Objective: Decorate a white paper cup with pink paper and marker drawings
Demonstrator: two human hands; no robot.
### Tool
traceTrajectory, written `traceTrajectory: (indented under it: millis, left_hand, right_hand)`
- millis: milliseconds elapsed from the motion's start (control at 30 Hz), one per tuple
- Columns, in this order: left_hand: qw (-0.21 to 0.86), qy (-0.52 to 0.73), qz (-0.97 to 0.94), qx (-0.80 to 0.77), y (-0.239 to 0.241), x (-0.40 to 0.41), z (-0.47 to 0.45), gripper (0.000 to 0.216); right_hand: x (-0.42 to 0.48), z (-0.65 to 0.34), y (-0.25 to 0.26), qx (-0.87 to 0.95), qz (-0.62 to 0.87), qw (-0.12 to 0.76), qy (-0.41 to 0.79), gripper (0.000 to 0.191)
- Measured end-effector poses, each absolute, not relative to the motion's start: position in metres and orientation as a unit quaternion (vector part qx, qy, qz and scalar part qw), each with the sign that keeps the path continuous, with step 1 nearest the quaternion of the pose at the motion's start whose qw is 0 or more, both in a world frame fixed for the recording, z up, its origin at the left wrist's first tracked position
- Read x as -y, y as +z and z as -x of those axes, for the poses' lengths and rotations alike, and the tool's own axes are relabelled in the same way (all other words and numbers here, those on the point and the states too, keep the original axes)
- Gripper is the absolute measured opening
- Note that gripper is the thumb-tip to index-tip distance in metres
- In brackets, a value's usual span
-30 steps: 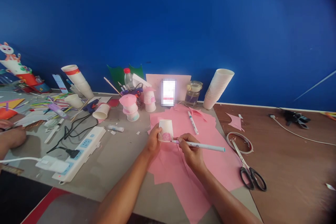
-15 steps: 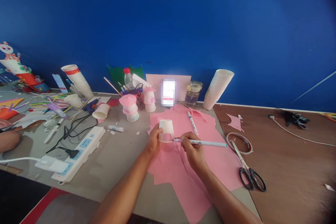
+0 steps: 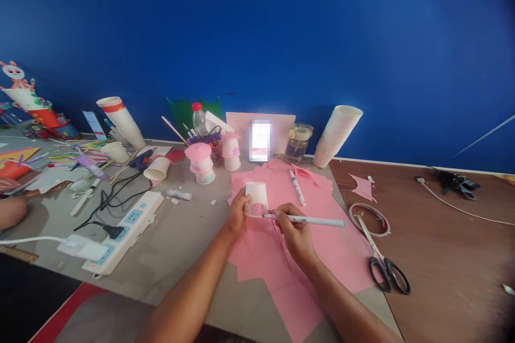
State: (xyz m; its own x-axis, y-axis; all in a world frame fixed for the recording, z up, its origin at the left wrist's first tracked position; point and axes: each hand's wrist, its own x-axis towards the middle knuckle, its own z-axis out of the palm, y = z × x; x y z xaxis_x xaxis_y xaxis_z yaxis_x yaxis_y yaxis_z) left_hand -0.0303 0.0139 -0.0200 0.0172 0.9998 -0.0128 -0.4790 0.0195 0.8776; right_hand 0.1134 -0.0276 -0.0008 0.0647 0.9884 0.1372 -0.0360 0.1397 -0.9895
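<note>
A white paper cup (image 3: 256,193), upside down with its wide rim lowest, is held at its left side by my left hand (image 3: 238,211). A pink-purple patch is coloured near the cup's rim. My right hand (image 3: 295,229) grips an acrylic marker (image 3: 317,221), its tip at the cup's lower edge beside the patch. Whether the tip touches the cup I cannot tell. Beneath both hands lie pink paper sheets (image 3: 333,257). A second marker (image 3: 297,188) rests on the paper beyond my right hand.
Scissors (image 3: 380,257) and a tape roll (image 3: 370,220) lie at the right. Behind stand decorated cups (image 3: 200,161), a lit phone (image 3: 260,141), a glass jar (image 3: 299,142) and stacked cups (image 3: 337,136). A power strip (image 3: 126,233) with cables sits left, near another person's hand (image 3: 12,211).
The marker tip has shifted slightly left along the cup's lower edge. My left hand keeps its hold on the cup. The whole view has moved a little.
</note>
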Motion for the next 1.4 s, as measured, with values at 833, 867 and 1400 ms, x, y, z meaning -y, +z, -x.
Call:
traceTrajectory:
  millis: [833, 867, 1400]
  left_hand:
    - [0.6, 0.595, -0.366, -0.39, -0.0257, -0.0123, 0.0281, 0.029]
    - [0.598, 0.596, -0.367, -0.392, -0.0253, -0.0114, 0.0278, 0.028]
    - [0.596, 0.594, -0.352, -0.409, -0.0167, -0.006, 0.0254, 0.023]
  right_hand:
    - [0.0289, -0.11, -0.0069, 0.534, 0.461, 0.554, 0.442, 0.021]
    - [0.0296, -0.1085, -0.0082, 0.54, 0.459, 0.553, 0.437, 0.021]
    - [0.0305, -0.1066, -0.0086, 0.569, 0.45, 0.543, 0.424, 0.019]
